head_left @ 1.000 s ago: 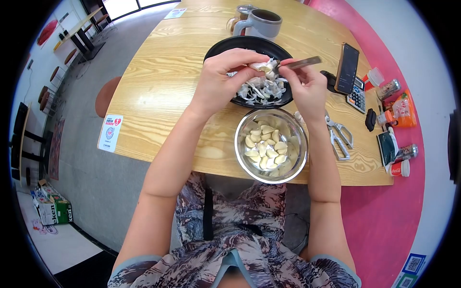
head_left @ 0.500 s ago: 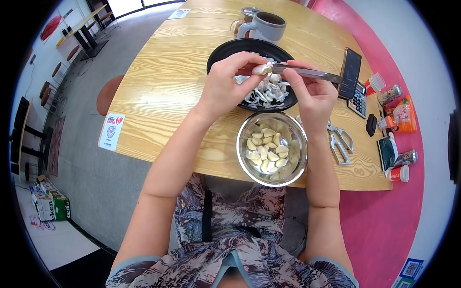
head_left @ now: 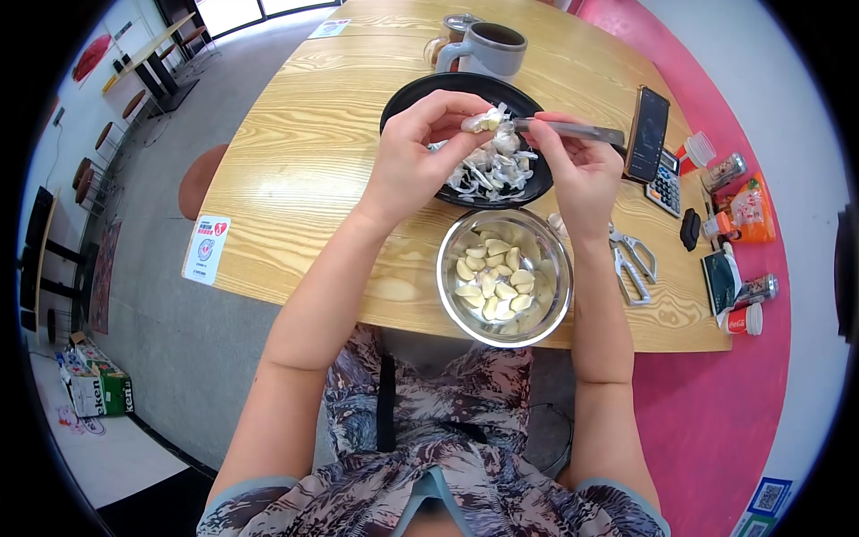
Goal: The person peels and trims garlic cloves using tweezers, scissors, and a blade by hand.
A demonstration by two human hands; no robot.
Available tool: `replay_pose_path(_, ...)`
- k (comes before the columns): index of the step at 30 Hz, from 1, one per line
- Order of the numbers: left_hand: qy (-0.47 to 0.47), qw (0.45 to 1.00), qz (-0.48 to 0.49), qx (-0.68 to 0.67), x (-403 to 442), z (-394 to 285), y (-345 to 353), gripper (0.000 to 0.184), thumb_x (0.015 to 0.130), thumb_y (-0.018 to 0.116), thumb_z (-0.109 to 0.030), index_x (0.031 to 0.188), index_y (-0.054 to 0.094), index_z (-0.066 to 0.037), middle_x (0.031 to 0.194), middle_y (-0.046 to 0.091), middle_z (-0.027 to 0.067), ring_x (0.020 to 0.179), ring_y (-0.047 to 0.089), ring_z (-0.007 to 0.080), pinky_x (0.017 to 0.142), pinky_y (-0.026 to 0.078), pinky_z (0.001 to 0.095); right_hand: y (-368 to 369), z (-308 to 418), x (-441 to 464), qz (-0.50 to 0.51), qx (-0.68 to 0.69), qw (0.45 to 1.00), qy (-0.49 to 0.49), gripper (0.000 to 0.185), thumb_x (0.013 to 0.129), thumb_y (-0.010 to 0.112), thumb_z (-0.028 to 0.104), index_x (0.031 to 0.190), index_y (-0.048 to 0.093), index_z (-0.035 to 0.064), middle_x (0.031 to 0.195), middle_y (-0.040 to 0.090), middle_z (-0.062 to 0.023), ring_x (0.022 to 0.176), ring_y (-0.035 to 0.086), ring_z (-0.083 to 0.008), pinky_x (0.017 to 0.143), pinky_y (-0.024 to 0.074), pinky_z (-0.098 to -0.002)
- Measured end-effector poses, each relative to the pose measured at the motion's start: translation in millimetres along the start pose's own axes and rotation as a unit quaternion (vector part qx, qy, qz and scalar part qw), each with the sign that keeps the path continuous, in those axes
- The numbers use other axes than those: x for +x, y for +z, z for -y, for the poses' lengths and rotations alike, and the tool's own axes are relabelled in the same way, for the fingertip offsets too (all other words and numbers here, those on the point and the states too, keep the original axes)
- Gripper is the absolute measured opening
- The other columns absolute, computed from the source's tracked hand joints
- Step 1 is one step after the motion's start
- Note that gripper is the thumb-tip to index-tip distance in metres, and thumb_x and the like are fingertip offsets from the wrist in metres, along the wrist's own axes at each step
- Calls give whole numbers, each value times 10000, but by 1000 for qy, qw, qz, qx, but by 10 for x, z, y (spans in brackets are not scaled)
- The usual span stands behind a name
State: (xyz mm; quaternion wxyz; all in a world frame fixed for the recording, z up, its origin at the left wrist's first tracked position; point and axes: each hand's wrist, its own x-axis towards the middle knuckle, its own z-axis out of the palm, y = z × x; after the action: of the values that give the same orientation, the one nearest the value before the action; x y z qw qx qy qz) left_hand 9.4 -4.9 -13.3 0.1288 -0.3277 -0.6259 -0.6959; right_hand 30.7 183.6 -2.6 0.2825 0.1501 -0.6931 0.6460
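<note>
Between the thumb and fingers of my left hand (head_left: 425,148) is a garlic clove (head_left: 483,121) with papery skin lifting off it. My right hand (head_left: 577,161) grips a knife (head_left: 573,131), its metal length pointing left towards the clove. Both hands are above a black pan (head_left: 398,97) that holds garlic skins (head_left: 492,170) and some unpeeled garlic. Closer to me stands a steel bowl (head_left: 447,300) with several peeled cloves (head_left: 497,277) at its bottom. A small piece of garlic (head_left: 557,222) lies by the bowl's right rim, partly behind my right wrist.
A grey mug (head_left: 497,54) and a glass jar (head_left: 458,25) stand behind the pan. To the right are a phone (head_left: 646,134), a calculator (head_left: 664,183), scissors (head_left: 633,264) and a black object (head_left: 690,230). Spice jars, cups and an orange packet (head_left: 752,213) line the right edge.
The skin on the clove has come loose and now sticks up from it. The knife tip has drawn slightly away to the right of the clove.
</note>
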Motion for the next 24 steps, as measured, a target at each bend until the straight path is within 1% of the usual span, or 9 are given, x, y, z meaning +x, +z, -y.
replay_pose_path(5, -49, 995, -25, -78, 44, -44, -69, 244, 891, 634, 3, 1132, 602, 28, 1008, 675, 77, 940, 649, 140, 832, 540, 264, -72, -55, 43, 24, -131, 991, 0, 146, 842, 711, 53, 956, 679, -33, 809, 711, -78, 750, 676, -114, 666, 531, -247)
replay_pose_path(8, -75, 991, -24, -106, 58, -25, -119, 267, 904, 633, -34, 1162, 606, 27, 983, 680, 75, 881, 651, 131, 808, 538, 256, -89, -71, 52, 177, -310, 934, 20, 181, 807, 719, 89, 951, 668, -9, 831, 687, -155, 725, 671, -245, 673, 526, -327)
replay_pose_path(9, -88, 989, -18, -117, 58, -14, -123, 285, 911, 630, -52, 1184, 606, 27, 972, 681, 72, 856, 651, 127, 794, 537, 253, -85, -56, 46, 177, -309, 934, 20, 181, 807, 719, 89, 951, 668, -9, 831, 687, -155, 725, 671, -245, 673, 526, -327)
replay_pose_path(11, -92, 988, -13, -124, 63, 7, -112, 299, 917, 625, -59, 1206, 602, 19, 973, 680, 68, 854, 651, 123, 796, 538, 254, -83, 14, 35, 257, -461, 849, -15, 200, 814, 719, 96, 988, 671, 10, 874, 684, -153, 756, 664, -222, 707, 515, -314)
replay_pose_path(12, -96, 987, -8, -131, 63, 17, -105, 314, 924, 619, -66, 1227, 598, 11, 974, 679, 64, 852, 651, 120, 799, 538, 255, -77, 38, 32, 257, -461, 849, -15, 200, 814, 719, 96, 988, 671, 10, 874, 684, -153, 756, 664, -222, 707, 515, -314)
replay_pose_path(14, -94, 988, -1, -120, 61, 33, -103, 321, 930, 614, -73, 1242, 595, 0, 968, 677, 57, 855, 649, 114, 797, 538, 254, -40, 74, 39, 119, -257, 958, -41, 203, 828, 705, 61, 1019, 663, 6, 930, 688, -135, 798, 661, -183, 752, 506, -289)
replay_pose_path(15, -93, 990, 8, -109, 53, 47, -101, 329, 935, 609, -80, 1256, 593, -10, 961, 676, 50, 858, 648, 109, 796, 539, 253, -21, 87, 41, 123, -256, 958, -41, 203, 828, 705, 61, 1019, 663, 6, 930, 688, -135, 798, 661, -183, 752, 506, -289)
replay_pose_path(17, -97, 990, 16, -100, 40, 81, -106, 319, 945, 604, -98, 1255, 597, -19, 953, 667, 38, 851, 640, 98, 784, 540, 247, 17, 124, 46, 50, -59, 992, -96, 189, 843, 681, 12, 1030, 658, -3, 968, 691, -97, 834, 653, -150, 779, 497, -267)
replay_pose_path(24, -66, 995, 61, -48, 21, 83, -83, 311, 947, 597, -83, 1252, 602, -21, 953, 606, 29, 828, 624, 97, 755, 539, 244, 120, 193, -8, 79, -78, 980, -164, 207, 827, 656, -75, 1025, 660, -16, 975, 692, -92, 862, 663, -161, 767, 513, -263)
